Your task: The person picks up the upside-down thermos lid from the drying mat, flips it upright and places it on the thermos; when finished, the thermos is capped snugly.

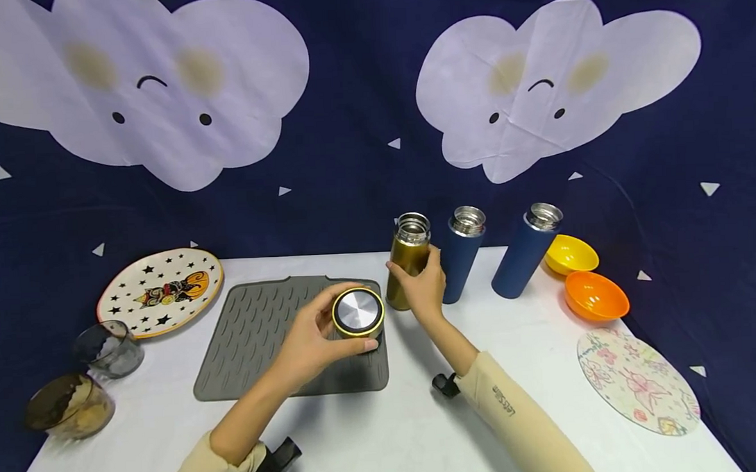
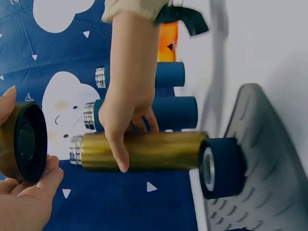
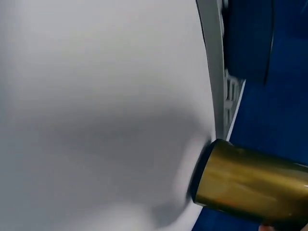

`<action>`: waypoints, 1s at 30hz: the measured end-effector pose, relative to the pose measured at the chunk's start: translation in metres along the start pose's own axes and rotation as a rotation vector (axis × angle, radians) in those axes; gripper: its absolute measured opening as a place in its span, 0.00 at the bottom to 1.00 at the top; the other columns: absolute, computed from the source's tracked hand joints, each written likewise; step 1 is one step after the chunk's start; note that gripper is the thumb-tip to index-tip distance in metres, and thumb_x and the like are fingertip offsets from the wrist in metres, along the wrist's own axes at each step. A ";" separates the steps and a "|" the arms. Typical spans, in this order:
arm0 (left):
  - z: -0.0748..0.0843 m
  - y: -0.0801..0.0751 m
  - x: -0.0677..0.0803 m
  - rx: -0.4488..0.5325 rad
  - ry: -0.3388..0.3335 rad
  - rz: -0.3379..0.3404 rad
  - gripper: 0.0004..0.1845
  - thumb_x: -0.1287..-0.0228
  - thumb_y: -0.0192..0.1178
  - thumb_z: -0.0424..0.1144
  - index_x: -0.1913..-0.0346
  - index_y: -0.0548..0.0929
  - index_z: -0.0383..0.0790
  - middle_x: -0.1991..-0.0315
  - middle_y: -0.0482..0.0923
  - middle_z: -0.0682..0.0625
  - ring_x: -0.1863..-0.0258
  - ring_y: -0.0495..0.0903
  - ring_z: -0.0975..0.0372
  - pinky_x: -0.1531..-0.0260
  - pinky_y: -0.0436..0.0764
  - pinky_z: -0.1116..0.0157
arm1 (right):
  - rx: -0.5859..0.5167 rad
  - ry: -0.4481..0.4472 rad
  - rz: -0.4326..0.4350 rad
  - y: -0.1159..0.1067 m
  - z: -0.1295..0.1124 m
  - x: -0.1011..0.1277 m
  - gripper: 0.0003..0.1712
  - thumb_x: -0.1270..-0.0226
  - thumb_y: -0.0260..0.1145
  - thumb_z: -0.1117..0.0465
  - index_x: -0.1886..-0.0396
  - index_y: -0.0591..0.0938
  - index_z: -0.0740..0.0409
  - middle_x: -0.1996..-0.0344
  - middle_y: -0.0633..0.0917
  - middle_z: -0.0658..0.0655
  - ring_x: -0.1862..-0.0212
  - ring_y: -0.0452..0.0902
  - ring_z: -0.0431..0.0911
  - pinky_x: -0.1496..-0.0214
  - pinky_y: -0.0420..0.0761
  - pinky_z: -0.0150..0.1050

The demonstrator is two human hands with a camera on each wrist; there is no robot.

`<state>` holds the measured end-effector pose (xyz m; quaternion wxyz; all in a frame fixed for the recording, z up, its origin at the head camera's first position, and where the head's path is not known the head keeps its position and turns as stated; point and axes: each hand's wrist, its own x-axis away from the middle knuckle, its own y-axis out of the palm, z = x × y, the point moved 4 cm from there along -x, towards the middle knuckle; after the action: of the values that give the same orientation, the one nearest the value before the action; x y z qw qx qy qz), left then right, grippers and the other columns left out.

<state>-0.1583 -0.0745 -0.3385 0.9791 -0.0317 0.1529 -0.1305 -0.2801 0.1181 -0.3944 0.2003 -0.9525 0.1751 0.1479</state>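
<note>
My left hand (image 1: 313,346) holds a gold-rimmed bottle lid (image 1: 358,312) above the mat, its silver top up; the left wrist view shows the dark hollow underside of this lid (image 2: 30,137). With my right hand (image 1: 425,286) I grip an uncapped gold bottle (image 1: 400,280) that stands upright on the table, thumb on its near side. The right wrist view catches the lower part of the gold bottle (image 3: 250,185) and only a bit of fingertip. A dark blue lid (image 2: 224,168) sits on the mat near the gold bottle; in the head view it is hidden.
Two uncapped blue bottles (image 1: 463,261) (image 1: 522,259) stand right of the gold one. Yellow (image 1: 569,253) and orange bowls (image 1: 595,298) and a floral placemat (image 1: 639,383) lie right. Left are a grey mat (image 1: 257,344), a star-patterned plate (image 1: 130,290) and two glass bowls (image 1: 116,356) (image 1: 78,413).
</note>
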 end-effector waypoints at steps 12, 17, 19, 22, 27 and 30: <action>0.027 0.027 -0.057 0.052 0.101 -0.015 0.39 0.53 0.76 0.27 0.35 0.74 0.42 0.40 0.77 0.49 0.42 0.78 0.58 0.35 0.74 0.59 | -0.013 -0.034 -0.127 -0.059 -0.016 0.076 0.37 0.51 0.81 0.58 0.41 0.74 0.59 0.51 0.85 0.58 0.47 0.81 0.54 0.44 0.79 0.55; 0.022 0.048 -0.073 0.061 0.105 -0.061 0.38 0.51 0.75 0.27 0.35 0.73 0.41 0.41 0.77 0.48 0.43 0.79 0.59 0.36 0.75 0.61 | -0.016 -0.063 -0.133 -0.061 -0.015 0.089 0.36 0.52 0.81 0.59 0.44 0.75 0.57 0.53 0.85 0.56 0.49 0.81 0.50 0.44 0.80 0.51; 0.018 0.054 -0.076 0.061 0.099 -0.077 0.37 0.51 0.75 0.27 0.35 0.73 0.41 0.41 0.77 0.48 0.43 0.79 0.58 0.37 0.75 0.61 | -0.013 -0.068 -0.130 -0.061 -0.014 0.090 0.35 0.52 0.81 0.59 0.44 0.75 0.57 0.56 0.85 0.56 0.50 0.81 0.49 0.45 0.80 0.50; 0.011 0.060 -0.077 0.049 0.085 -0.093 0.37 0.51 0.75 0.28 0.35 0.74 0.40 0.41 0.77 0.47 0.43 0.79 0.58 0.37 0.75 0.61 | -0.008 -0.064 -0.126 -0.061 -0.012 0.091 0.35 0.52 0.81 0.59 0.45 0.74 0.57 0.56 0.85 0.55 0.50 0.81 0.49 0.45 0.80 0.49; -0.001 0.067 -0.077 -0.014 0.106 -0.118 0.35 0.50 0.76 0.31 0.36 0.75 0.38 0.43 0.79 0.47 0.44 0.79 0.58 0.38 0.76 0.59 | 0.019 -0.080 -0.119 -0.064 -0.010 0.090 0.33 0.51 0.81 0.58 0.46 0.74 0.56 0.52 0.85 0.55 0.49 0.82 0.51 0.47 0.81 0.50; -0.004 0.069 -0.080 -0.097 0.127 -0.137 0.33 0.50 0.76 0.34 0.38 0.77 0.41 0.44 0.80 0.49 0.45 0.79 0.60 0.39 0.77 0.59 | 0.036 -0.116 -0.110 -0.065 -0.009 0.091 0.32 0.49 0.80 0.57 0.47 0.74 0.57 0.53 0.85 0.56 0.50 0.82 0.53 0.49 0.82 0.52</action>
<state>-0.2159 0.0130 -0.3264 0.9535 -0.0813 0.2182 -0.1913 -0.1710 0.1455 -0.3972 0.2349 -0.9469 0.1130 0.1885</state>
